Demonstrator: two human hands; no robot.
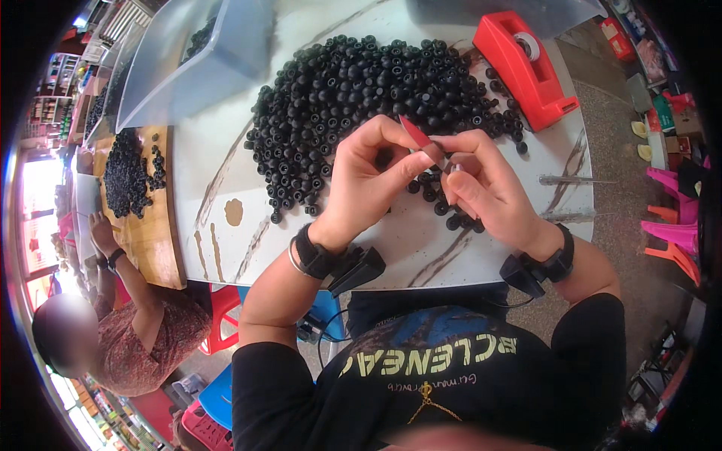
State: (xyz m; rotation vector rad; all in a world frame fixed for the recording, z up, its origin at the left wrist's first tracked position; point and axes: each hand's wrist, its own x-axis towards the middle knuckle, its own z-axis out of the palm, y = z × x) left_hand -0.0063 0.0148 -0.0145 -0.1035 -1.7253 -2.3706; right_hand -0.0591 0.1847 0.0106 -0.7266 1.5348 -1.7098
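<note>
Both my hands meet above the near edge of a heap of small round black plastic caps [353, 83]. My left hand [368, 177] is closed, with a red pointed, blade-like piece [415, 134] between its thumb and fingers. The tip of that piece points up and to the left, away from me. My right hand [489, 184] is closed in a pinch at its lower end, where something dark shows. Fingers hide what the right hand holds. Several loose caps [453, 222] lie under the right hand.
A red tape dispenser [530, 75] stands at the right of the white marbled table [248, 188]. At the far left is a translucent plastic bin [158, 83] with black caps inside. A co-worker [143, 323] sits left, by a wooden table [162, 233] holding another black heap [124, 177].
</note>
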